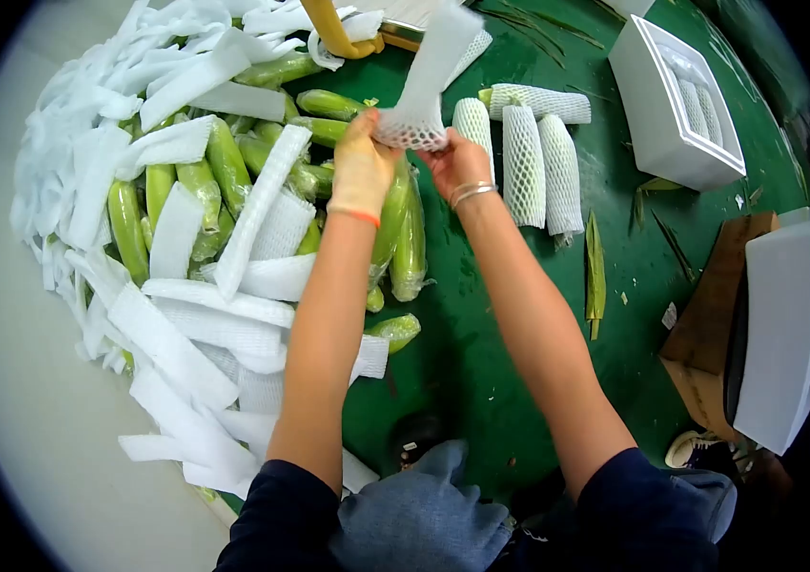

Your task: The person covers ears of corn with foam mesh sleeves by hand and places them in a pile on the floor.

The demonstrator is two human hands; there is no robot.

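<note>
Both hands grip the rim of one net (414,124): the gloved left hand (364,172) pinches it on one side, the bare right hand (459,164) on the other. Its mouth is drawn out wide between the fingers; the rest stands up beyond them, flat and partly blurred, with no cob visible inside.

Nearest the body, a short green cob (395,331) lies beside the left forearm, without a net. Next to that arm, loose nets (176,348) spread in a thick heap over and around the unsleeved cobs (226,162). Many of these are in clear film; how many lie underneath cannot be told. More film-wrapped cobs (410,238) lie just beyond the left wrist.

Beyond the right hand, four cobs are already sleeved: three side by side (523,167) and one (543,103) across their far ends. Farther right, the white box (648,110) holds a few netted pieces, partly hidden by its walls. By count in view, the sleeved ones are few against the unsleeved, so much looks left. At the far edge, another person's yellow-gloved hand (352,43) reaches in near the heap.
</note>
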